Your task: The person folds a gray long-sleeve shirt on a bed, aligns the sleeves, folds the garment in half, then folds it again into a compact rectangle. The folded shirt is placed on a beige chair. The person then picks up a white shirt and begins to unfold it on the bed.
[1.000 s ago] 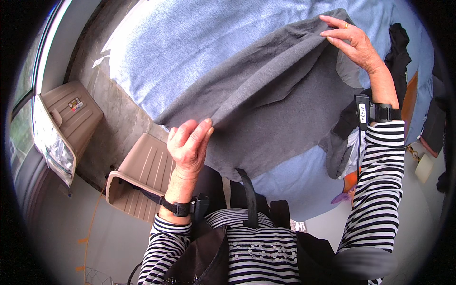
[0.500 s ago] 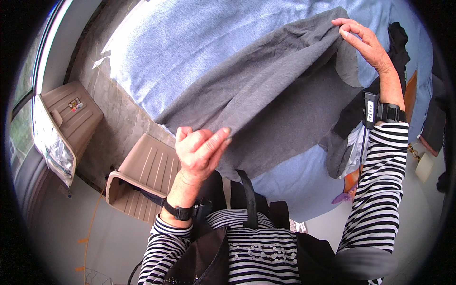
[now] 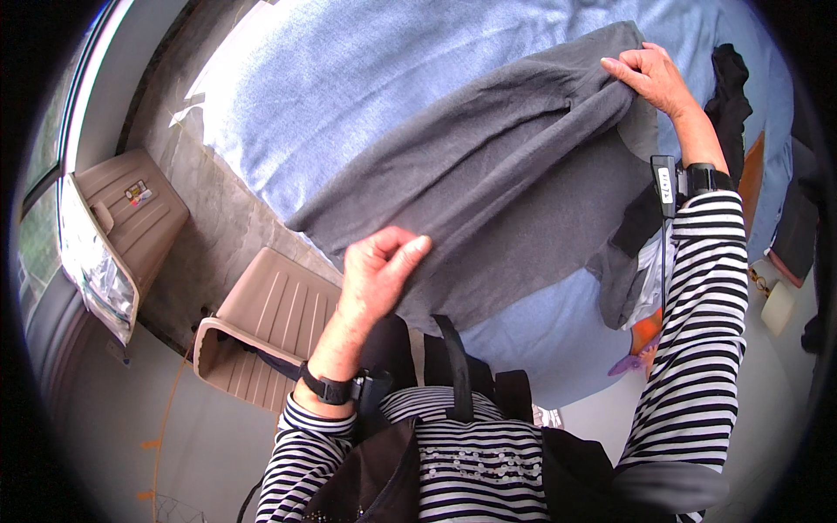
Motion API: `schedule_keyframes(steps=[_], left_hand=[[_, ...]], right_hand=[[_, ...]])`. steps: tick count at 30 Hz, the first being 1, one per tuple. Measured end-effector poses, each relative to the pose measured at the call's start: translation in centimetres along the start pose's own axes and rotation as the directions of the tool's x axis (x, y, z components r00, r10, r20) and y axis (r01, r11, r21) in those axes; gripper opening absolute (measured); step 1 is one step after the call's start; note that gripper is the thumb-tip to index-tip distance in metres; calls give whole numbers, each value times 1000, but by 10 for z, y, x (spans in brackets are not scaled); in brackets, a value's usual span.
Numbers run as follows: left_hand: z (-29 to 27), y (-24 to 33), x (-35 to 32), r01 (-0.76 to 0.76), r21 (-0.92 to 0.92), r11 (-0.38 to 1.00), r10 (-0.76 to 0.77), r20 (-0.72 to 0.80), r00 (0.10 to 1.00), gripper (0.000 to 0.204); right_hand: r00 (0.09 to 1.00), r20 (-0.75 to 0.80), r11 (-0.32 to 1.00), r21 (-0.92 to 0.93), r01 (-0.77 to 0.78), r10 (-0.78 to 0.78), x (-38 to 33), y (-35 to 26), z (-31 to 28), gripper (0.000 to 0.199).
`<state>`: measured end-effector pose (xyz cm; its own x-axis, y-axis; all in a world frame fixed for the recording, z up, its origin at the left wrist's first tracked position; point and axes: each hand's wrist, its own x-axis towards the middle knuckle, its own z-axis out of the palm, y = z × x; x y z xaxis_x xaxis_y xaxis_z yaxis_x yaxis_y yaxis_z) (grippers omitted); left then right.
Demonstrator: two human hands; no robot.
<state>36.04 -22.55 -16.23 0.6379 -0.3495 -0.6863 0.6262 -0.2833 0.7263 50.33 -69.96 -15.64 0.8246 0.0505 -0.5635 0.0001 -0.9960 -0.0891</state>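
Observation:
A dark grey garment (image 3: 523,209) of soft cloth lies spread over a blue covered surface, with one long side folded inward across it; the full cut of the garment does not show. My left hand (image 3: 375,270) is closed at the near-left end of the fold, thumb against the curled fingers, pinching the cloth's edge. Up at the far right, my right hand (image 3: 652,77) grips the other end of the same fold between thumb and fingers. Creases run along the cloth between the two hands.
The blue cover (image 3: 349,96) drapes over the whole surface. Black cloth (image 3: 729,91) lies at its right side. A beige plastic chair (image 3: 270,322) stands close on the left, another beige chair (image 3: 139,205) by the window. A pale tag-like object (image 3: 779,305) hangs at the right.
The folded edge has come down flatter onto the garment. My right hand has shifted slightly down and left, its fingers now closed on the cloth; my left hand has turned and moved slightly right.

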Motion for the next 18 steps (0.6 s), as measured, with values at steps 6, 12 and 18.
schedule_keyframes(steps=[6,12,18], left_hand=[[-38,-29,38,133,-137,982,-147,-98,984,17],[-56,-37,40,103,-146,984,-114,-67,991,16],[-51,-54,44,-43,-130,991,18,-187,982,15]], right_hand=[[998,-54,999,1,-41,41,10,5,5,47],[998,-52,999,15,-41,42,19,36,4,29],[979,-168,993,22,116,-111,35,42,8,22]])
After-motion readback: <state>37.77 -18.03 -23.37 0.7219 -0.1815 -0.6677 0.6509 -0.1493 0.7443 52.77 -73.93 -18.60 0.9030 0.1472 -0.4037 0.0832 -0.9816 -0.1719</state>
